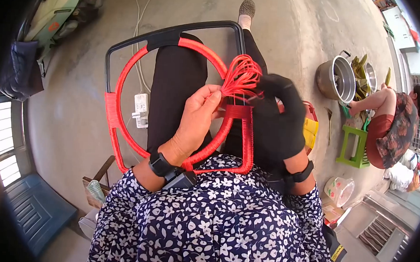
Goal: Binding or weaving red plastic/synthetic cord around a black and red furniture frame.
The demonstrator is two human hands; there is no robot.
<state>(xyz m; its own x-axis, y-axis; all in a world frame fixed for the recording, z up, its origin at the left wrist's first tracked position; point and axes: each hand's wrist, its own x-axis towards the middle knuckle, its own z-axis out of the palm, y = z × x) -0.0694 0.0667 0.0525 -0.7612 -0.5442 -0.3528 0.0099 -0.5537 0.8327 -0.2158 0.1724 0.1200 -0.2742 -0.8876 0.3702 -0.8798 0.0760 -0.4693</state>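
A black frame (172, 31) with a round ring inside it rests across my lap. Glossy red cord (123, 86) is wound over much of the ring and the frame's lower part. My left hand (196, 116), bare, pinches a looped bundle of red cord (243, 75) by its gathered end, at the frame's right side. Beside that bundle, just to the right, is my right hand (279, 118) in a black glove. Motion smears its fingers, so whether they grip a strand does not show. Red winding covers the join of ring and frame just below the bundle.
A white power strip (141, 109) lies on the floor beside my leg. To the right, another person (391, 117) sits near a green stool (354, 147) and a metal pot (336, 78). A blue chair (42, 212) stands at lower left, a scooter (54, 16) at upper left.
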